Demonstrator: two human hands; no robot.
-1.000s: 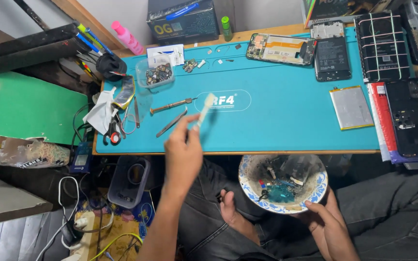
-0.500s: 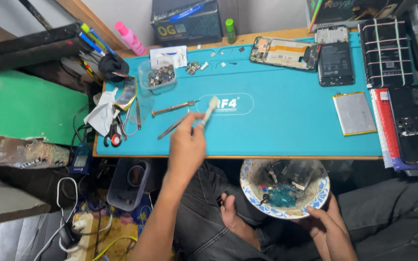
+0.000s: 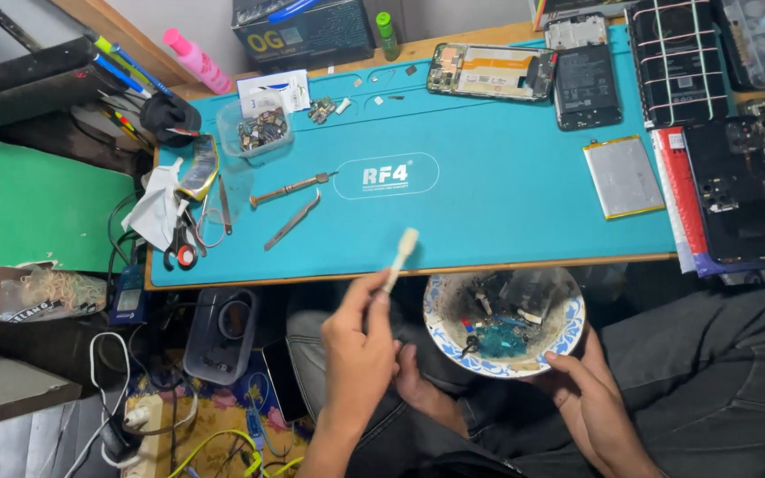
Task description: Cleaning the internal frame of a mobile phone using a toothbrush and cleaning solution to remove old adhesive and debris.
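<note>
The teal mat (image 3: 489, 204) covers most of the desk and serves as the landmark; its near edge runs just above the person's lap. Most of its middle is bare, with loose things gathered along its far and side edges. At its far edge lies an opened phone (image 3: 491, 71), and beside that a dark phone back (image 3: 586, 86). A flat battery (image 3: 623, 176) sits near the mat's right side. Toward the left side lie a screwdriver (image 3: 292, 188) and tweezers (image 3: 292, 220), both slanting up to the right.

Just below the mat's near edge, over the lap, a patterned bowl (image 3: 504, 320) holds small parts, perhaps screws and bits of board, though they are too small to tell. The right hand (image 3: 591, 403) cups the bowl from beneath at its right rim, fingers curled under.

The left hand (image 3: 360, 350) is closed around the handle of a small brush (image 3: 397, 258), just left of the bowl. The brush's long axis tilts up and to the right, its pale tip over the mat's near edge. The left hand is the nearer one to the mat.
</note>
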